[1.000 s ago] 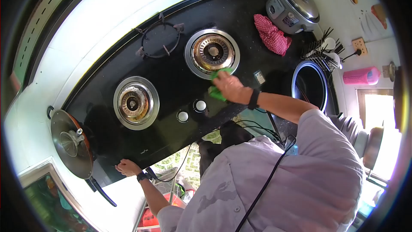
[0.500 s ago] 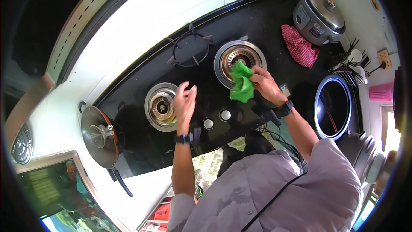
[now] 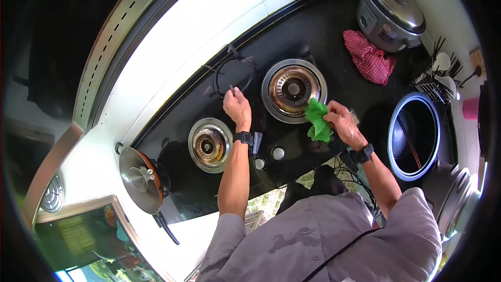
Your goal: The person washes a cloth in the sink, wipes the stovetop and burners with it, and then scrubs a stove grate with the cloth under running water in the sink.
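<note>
My left hand [image 3: 237, 108] is closed on the near prong of the black pan support ring [image 3: 252, 81], which stands at the back of the black stovetop [image 3: 308, 36]. My right hand [image 3: 344, 124] pinches a crumpled green cloth [image 3: 317, 120], held beside the near right edge of the right burner [image 3: 294, 90]. The left burner [image 3: 210, 145] lies below and left of my left hand. Both burners are bare of a ring, with brown stains on their metal.
A lidded wok [image 3: 141, 180] is at the left. A rice cooker [image 3: 391, 13], a red checked cloth [image 3: 368, 56], a dish rack [image 3: 436, 81] and a black pot with a blue-grey rim [image 3: 392, 141] stand at the right. Two knobs [image 3: 278, 153] sit near the front edge.
My left hand has risen from the counter's front left edge to the ring and closed on it. My right hand has lifted the green cloth and moved right. The view has shifted.
</note>
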The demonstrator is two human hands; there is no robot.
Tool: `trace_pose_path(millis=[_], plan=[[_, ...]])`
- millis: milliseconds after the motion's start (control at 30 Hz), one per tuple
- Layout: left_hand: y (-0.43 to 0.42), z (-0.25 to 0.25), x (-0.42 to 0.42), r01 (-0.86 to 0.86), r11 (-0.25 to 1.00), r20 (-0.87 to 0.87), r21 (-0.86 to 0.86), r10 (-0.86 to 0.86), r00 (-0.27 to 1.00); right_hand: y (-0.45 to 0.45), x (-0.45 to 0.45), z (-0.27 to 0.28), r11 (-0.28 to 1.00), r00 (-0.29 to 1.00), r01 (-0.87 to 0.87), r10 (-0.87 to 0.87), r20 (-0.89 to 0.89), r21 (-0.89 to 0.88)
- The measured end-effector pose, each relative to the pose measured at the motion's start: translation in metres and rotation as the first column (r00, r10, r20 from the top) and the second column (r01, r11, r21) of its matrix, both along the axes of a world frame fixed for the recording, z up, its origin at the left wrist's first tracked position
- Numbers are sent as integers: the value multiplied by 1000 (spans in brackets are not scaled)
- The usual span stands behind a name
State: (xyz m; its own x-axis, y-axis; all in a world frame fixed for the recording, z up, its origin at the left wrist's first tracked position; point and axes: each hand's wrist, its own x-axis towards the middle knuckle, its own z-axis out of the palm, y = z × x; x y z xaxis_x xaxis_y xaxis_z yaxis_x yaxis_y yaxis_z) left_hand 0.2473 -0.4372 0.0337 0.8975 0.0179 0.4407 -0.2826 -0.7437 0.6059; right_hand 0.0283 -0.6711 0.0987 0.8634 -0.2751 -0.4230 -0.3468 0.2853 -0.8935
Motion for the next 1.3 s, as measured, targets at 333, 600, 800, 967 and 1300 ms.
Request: trace_pose_path(millis=[333,600,800,967,1300], plan=[[32,110,-4,-286,471,-431,-835,-234,872,4,-2,8,985,987,76,-96,131,154],[56,141,-56,-411,92,-389,-907,-554,736,11,-32,30,997,980,49,-58,189,52],[61,153,-85,-464,-128,-234,-876,-729,643,35,-40,52,964,924,138,-208,322,227],[34,175,-122,-207,101,-225,-973,-602,766,90,9,113,978,772,158,-210,599,139],[27,176,-167,-129,221,-224,-967,-490,843,160,21,127,683,637,487,149,756,-545]])
